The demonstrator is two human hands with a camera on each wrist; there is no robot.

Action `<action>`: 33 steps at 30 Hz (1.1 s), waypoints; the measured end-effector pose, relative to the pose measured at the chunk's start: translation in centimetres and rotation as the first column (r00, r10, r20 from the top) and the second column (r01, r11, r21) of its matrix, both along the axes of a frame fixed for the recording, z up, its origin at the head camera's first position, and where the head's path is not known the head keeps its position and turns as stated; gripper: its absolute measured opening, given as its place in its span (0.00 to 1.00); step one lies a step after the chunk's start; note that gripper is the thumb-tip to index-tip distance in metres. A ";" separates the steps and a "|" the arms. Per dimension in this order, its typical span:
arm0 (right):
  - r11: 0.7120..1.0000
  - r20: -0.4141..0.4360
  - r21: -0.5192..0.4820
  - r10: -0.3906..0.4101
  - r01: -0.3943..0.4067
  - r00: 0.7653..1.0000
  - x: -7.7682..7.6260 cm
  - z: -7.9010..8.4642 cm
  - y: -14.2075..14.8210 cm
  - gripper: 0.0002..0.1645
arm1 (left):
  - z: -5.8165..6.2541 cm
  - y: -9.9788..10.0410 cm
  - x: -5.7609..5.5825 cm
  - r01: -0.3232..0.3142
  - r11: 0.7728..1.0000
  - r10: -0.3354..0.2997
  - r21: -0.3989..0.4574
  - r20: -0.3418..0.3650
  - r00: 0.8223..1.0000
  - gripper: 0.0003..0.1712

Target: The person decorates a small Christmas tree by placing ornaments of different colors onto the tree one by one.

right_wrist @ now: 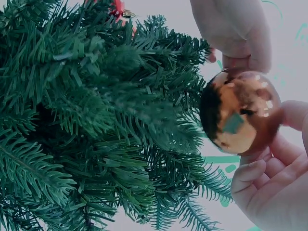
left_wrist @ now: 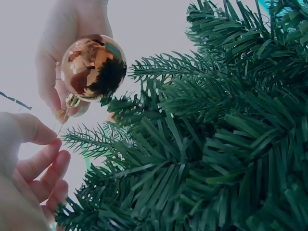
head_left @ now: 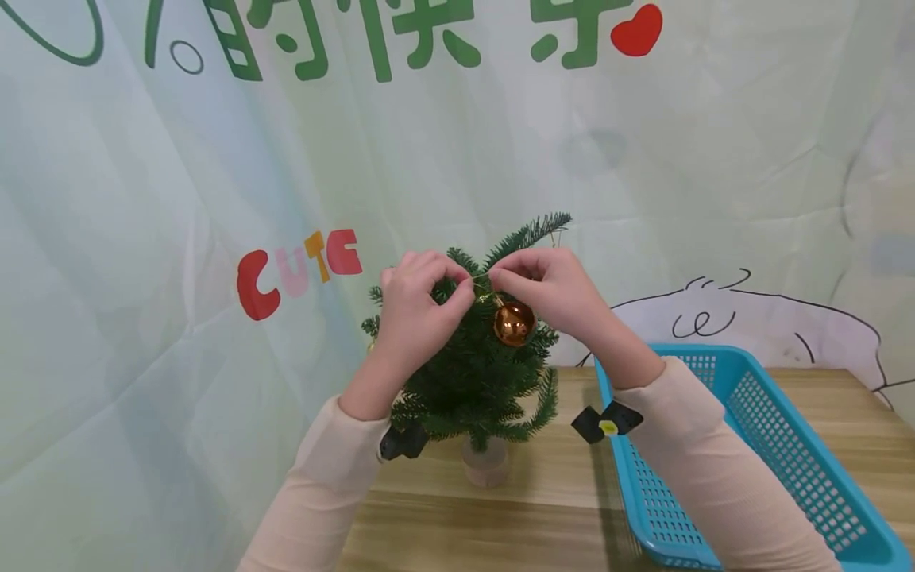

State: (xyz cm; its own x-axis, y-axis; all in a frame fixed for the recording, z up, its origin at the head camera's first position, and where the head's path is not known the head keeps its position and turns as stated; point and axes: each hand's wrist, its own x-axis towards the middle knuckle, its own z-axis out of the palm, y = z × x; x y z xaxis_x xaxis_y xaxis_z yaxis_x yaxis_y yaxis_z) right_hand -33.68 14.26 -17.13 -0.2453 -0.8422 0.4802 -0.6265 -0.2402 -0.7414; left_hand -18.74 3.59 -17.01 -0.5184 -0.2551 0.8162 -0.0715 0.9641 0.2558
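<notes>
A shiny copper-coloured Christmas bauble [head_left: 515, 323] with a gold cap hangs in front of a small green artificial Christmas tree [head_left: 468, 373]. Its thin string [head_left: 481, 280] stretches between both hands near the treetop. My left hand [head_left: 423, 306] pinches the string with thumb and forefinger. From the other side, my right hand [head_left: 549, 287] pinches it too, just above the bauble. The left wrist view shows the bauble's cap [left_wrist: 72, 100] tilted down toward the pinching fingers. In the right wrist view the bauble [right_wrist: 242, 111] sits beside the branches, between the two hands.
A blue plastic basket [head_left: 793, 441] stands on the wooden table [head_left: 550, 508], under my right forearm. The tree's pale base [head_left: 486, 465] rests on the table. Something red [right_wrist: 118, 8] shows among the branches. A printed curtain [head_left: 457, 143] hangs behind and to the left.
</notes>
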 end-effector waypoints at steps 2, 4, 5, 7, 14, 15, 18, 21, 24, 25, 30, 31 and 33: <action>1.000 0.000 0.002 -0.010 0.010 1.000 -0.1 0.0 -0.2 0.16 | 0.1 0.0 0.0 -0.009 1.000 0.009 0.014 0.007 1.000 0.06; 1.000 0.004 0.003 -0.023 0.023 1.000 0.0 0.2 -0.4 0.16 | 0.2 0.0 0.0 -0.021 0.999 0.020 0.027 0.012 1.000 0.06; 1.000 0.006 0.003 -0.010 0.010 1.000 0.3 0.3 -1.0 0.15 | 0.3 -0.1 0.5 -0.048 0.998 0.047 0.032 0.015 0.999 0.06; 1.000 0.017 0.011 0.020 -0.020 1.000 1.0 0.5 -2.1 0.14 | 0.5 -0.4 1.7 -0.104 0.994 0.103 0.044 0.019 0.994 0.06; 0.987 0.026 0.041 0.156 -0.157 0.987 4.0 1.1 -5.7 0.15 | 1.1 -1.1 5.7 -0.317 0.945 0.312 0.085 0.074 0.947 0.08; 0.983 0.023 0.044 0.178 -0.179 0.984 4.5 1.1 -6.2 0.15 | 1.2 -1.2 6.2 -0.346 0.934 0.338 0.092 0.086 0.937 0.09; 0.969 0.024 0.046 0.244 -0.245 0.970 5.9 1.1 -7.5 0.15 | 1.4 -1.2 8.0 -0.424 0.899 0.412 0.112 0.117 0.904 0.09; 0.952 0.028 0.048 0.302 -0.303 0.953 7.4 1.0 -8.7 0.14 | 1.6 -1.2 9.7 -0.491 0.863 0.474 0.121 0.144 0.869 0.09; 0.936 0.034 0.070 0.344 -0.346 0.938 8.4 1.0 -9.6 0.15 | 1.7 -1.1 10.9 -0.552 0.826 0.532 0.115 0.165 0.830 0.09; 0.932 0.032 0.085 0.351 -0.353 0.936 8.5 1.0 -9.7 0.15 | 1.6 -1.0 11.0 -0.566 0.817 0.546 0.110 0.171 0.820 0.09; 0.930 -0.033 0.192 0.326 -0.314 0.945 5.5 0.5 -8.7 0.24 | 0.9 -1.0 8.1 -0.580 0.814 0.558 0.038 0.229 0.797 0.09; 0.935 -0.065 0.212 0.303 -0.284 0.951 4.2 0.2 -8.2 0.26 | 0.7 -0.9 6.8 -0.568 0.823 0.547 0.014 0.247 0.800 0.09; 0.950 -0.133 0.241 0.237 -0.201 0.962 1.0 -0.5 -6.8 0.30 | 0.3 -0.7 3.6 -0.529 0.848 0.516 -0.037 0.289 0.806 0.09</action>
